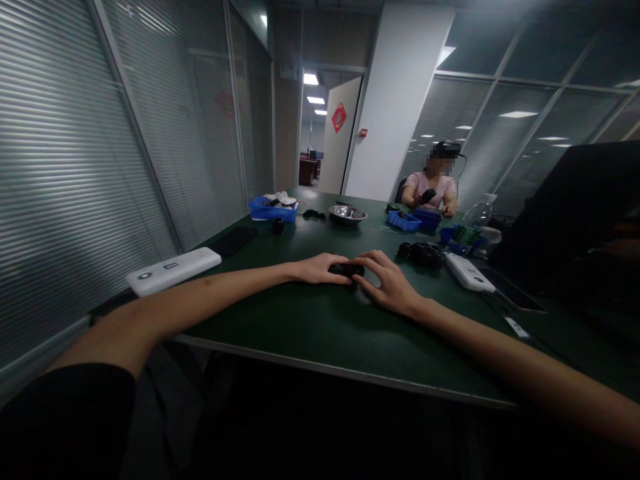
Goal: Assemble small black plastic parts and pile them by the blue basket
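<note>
Both my arms reach forward over a dark green table (310, 327). My left hand (319, 269) and my right hand (386, 283) meet on a small black part (346, 271) that lies on the table between them. The fingers of both hands curl round its ends. A heap of similar black parts (423, 255) lies just right of my right hand.
A white power bank (173, 270) and a black phone (233, 240) lie at the left edge. Another white power bank (469, 272) lies right. Blue trays (273, 209) (404, 221), a steel bowl (347, 214) and a plastic bottle (477, 215) stand farther back. A person (433, 187) sits opposite.
</note>
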A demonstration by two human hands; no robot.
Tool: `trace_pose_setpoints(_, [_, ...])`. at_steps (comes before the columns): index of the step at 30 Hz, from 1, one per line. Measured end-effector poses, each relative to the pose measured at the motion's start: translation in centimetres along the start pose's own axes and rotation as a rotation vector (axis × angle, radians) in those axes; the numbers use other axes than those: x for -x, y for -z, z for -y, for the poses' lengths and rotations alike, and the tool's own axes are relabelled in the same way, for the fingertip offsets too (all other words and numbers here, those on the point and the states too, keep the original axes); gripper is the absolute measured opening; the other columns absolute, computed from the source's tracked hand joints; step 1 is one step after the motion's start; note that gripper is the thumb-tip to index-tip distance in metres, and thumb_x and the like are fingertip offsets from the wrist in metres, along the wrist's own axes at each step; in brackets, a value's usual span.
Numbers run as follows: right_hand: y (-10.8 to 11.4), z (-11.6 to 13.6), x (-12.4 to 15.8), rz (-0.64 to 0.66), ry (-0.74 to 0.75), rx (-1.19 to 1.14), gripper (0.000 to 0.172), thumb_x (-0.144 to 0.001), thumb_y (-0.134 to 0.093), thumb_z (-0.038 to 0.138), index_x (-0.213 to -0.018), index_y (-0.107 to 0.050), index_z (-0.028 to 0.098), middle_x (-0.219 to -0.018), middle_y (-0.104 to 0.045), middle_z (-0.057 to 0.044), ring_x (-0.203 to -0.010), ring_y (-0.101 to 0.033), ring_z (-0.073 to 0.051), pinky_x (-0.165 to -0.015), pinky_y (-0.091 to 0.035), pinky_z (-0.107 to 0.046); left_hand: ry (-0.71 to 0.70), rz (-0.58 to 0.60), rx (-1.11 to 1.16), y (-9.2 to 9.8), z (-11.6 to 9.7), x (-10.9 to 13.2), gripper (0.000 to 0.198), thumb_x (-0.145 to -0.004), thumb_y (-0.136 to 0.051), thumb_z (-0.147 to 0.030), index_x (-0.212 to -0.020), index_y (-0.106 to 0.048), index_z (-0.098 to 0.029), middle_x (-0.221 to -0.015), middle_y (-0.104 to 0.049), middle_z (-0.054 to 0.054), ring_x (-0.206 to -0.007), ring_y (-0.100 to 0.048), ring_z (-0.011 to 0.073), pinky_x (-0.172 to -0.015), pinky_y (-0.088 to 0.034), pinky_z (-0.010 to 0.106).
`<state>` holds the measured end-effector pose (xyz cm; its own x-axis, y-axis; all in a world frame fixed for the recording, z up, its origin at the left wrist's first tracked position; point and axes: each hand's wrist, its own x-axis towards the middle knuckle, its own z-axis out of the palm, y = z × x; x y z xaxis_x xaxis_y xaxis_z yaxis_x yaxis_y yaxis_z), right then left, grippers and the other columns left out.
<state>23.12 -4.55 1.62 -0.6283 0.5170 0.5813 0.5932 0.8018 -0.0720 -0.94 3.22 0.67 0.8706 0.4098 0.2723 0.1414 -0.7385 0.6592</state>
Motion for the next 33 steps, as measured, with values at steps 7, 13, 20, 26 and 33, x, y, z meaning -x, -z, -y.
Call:
trace_pose_setpoints(7, [0.25,-0.02,0.03,0.016,0.054,-0.101,0.037,-0.099,-0.053,0.023,-0.136,-0.056,0.026,-0.123,-0.063,-0.011,-0.112,-0.058,-0.030,-0.097,-0.053,-0.052,0.035,0.008,-0.013,0.01,-0.31,0.06,0.054,-0.089,-0.068,-0.049,-0.131,-0.061,-0.015,-0.130,-0.065,0.012,-0.119,-0.061,0.0244,-0.099,-0.044,0.035])
trace_pose_setpoints(13, [0.04,-0.22,0.22,0.004,0.039,-0.219,0.035,-0.098,-0.051,0.016,-0.130,-0.058,0.026,-0.125,-0.064,-0.010,-0.117,-0.059,-0.029,-0.100,-0.052,-0.051,0.022,0.007,0.010,-0.02,-0.27,0.08,0.054,-0.090,-0.068,-0.047,-0.132,-0.061,-0.015,-0.130,-0.065,0.012,-0.118,-0.062,0.0247,-0.099,-0.044,0.036])
trace_pose_setpoints(20, [-0.31,-0.62,0.43,0.004,-0.013,-0.320,0.032,-0.097,-0.050,0.015,-0.126,-0.059,0.026,-0.130,-0.063,-0.010,-0.120,-0.061,-0.028,-0.103,-0.052,-0.053,0.024,0.000,0.009,-0.04,-0.32,0.15,0.055,-0.090,-0.068,-0.044,-0.136,-0.059,-0.016,-0.134,-0.064,0.012,-0.123,-0.060,0.0252,-0.104,-0.043,0.038])
trace_pose_setpoints(26, [-0.10,-0.33,0.37,0.007,0.002,-0.299,0.033,-0.098,-0.050,0.018,-0.129,-0.058,0.025,-0.136,-0.060,-0.011,-0.127,-0.058,-0.029,-0.107,-0.049,-0.053,0.026,0.006,0.007,-0.12,-0.04,0.05,0.053,-0.090,-0.068,-0.044,-0.133,-0.060,-0.015,-0.133,-0.064,0.013,-0.121,-0.060,0.0243,-0.104,-0.043,0.037])
trace_pose_setpoints(33, [-0.30,-0.19,0.27,-0.048,-0.056,-0.060,0.036,-0.097,-0.060,0.035,-0.132,-0.059,0.026,-0.124,-0.061,-0.011,-0.115,-0.060,-0.031,-0.099,-0.052,-0.051,0.025,0.008,-0.019,0.00,-0.49,0.12,0.053,-0.091,-0.068,-0.045,-0.133,-0.059,-0.014,-0.133,-0.063,0.012,-0.123,-0.059,0.0248,-0.105,-0.042,0.037])
